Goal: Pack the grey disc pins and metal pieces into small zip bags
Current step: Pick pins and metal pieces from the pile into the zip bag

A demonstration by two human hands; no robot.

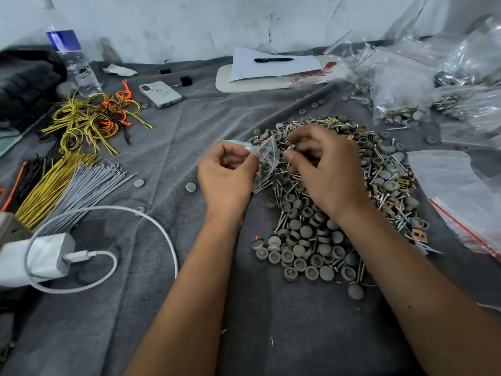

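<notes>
A big heap of grey disc pins [306, 248], screws and small brass metal pieces [390, 191] lies on the grey cloth, right of centre. My left hand [226, 175] pinches a small clear zip bag [267, 156] that holds several screws. My right hand [325, 169] hovers over the heap beside the bag's mouth, fingers curled and pinching a small metal piece [291, 151]. Two loose grey discs [191, 187] lie left of my left hand.
Empty zip bags with red strips [458, 202] lie at the right; filled bags [406, 99] pile up at the back right. Yellow, orange and grey cable ties [81, 158], a phone [160, 94], a water bottle [71, 61], a white charger with cable [48, 256], and paper with a pen [273, 60] lie around.
</notes>
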